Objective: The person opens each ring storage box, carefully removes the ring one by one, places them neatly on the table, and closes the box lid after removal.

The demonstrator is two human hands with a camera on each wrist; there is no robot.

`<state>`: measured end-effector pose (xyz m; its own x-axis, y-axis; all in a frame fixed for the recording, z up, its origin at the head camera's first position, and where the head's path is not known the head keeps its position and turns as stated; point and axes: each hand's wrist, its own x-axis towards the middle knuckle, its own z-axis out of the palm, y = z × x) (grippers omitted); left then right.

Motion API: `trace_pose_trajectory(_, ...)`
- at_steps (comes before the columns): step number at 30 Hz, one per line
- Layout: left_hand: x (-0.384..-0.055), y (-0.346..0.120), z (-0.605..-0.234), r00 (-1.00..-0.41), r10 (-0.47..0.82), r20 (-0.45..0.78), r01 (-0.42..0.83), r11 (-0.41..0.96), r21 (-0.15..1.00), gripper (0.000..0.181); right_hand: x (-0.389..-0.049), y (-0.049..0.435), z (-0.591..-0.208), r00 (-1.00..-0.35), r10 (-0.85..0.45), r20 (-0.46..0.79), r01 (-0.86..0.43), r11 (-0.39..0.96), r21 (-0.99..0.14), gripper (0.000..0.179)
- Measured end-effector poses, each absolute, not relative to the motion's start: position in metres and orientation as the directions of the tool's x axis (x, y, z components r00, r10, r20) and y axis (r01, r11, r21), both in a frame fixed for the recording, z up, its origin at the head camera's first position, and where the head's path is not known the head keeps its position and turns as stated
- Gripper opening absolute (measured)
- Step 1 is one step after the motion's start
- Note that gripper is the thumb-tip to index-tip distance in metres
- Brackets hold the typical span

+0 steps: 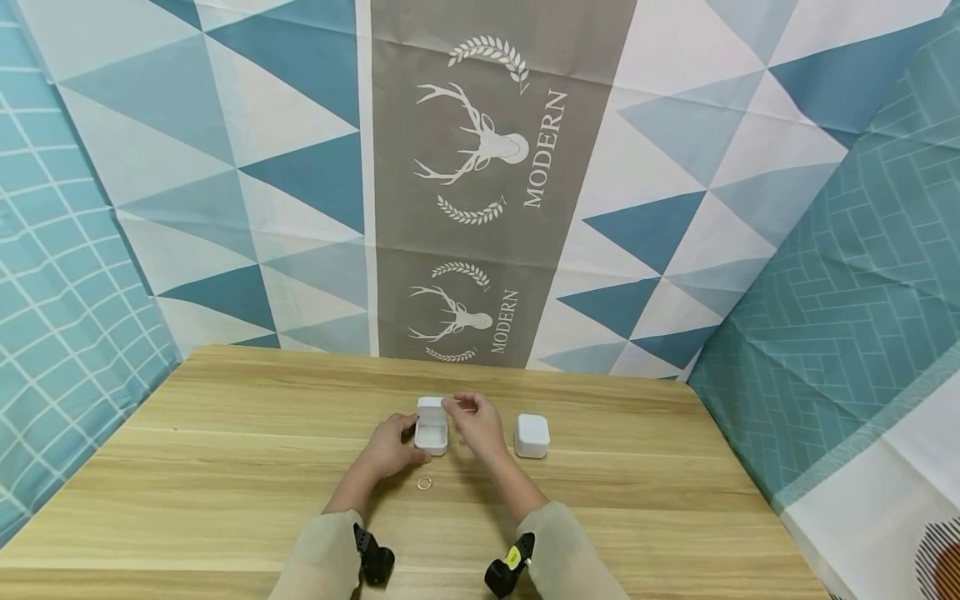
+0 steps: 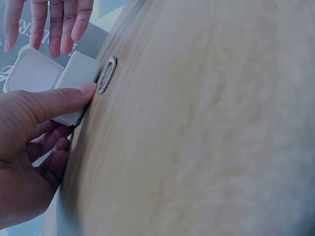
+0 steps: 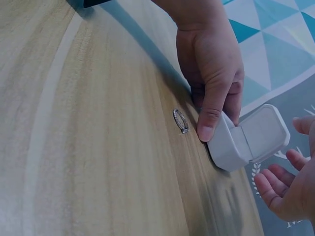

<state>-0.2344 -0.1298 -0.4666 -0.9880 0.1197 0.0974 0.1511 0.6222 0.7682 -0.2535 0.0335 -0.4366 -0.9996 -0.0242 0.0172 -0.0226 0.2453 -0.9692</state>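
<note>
Two white boxes sit on the table [image 1: 225, 467]. Left hand [image 1: 390, 450] grips the open box [image 1: 432, 427], thumb on its base; a ring [image 1: 425, 482] lies just in front. Right hand [image 1: 476, 425] hovers by the lid, fingers loosely spread, holding nothing. Right of it stands the shut box [image 1: 532, 435]. Judging by this, the ring wants picking up next, a fine pinch. The box's inside is hard to make out.

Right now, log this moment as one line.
left hand holds open box | right hand open above | ring on table
</note>
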Motion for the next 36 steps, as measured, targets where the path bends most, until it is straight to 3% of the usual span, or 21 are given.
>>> trace_pose_trajectory(36, -0.2352, -0.1291, -0.4677, -0.991, 0.112, 0.067, 0.122, 0.614, 0.78, 0.067, -0.2582, 0.0285, -0.4348, -0.997, -0.073, 0.003, -0.019, 0.226, -0.974, 0.044)
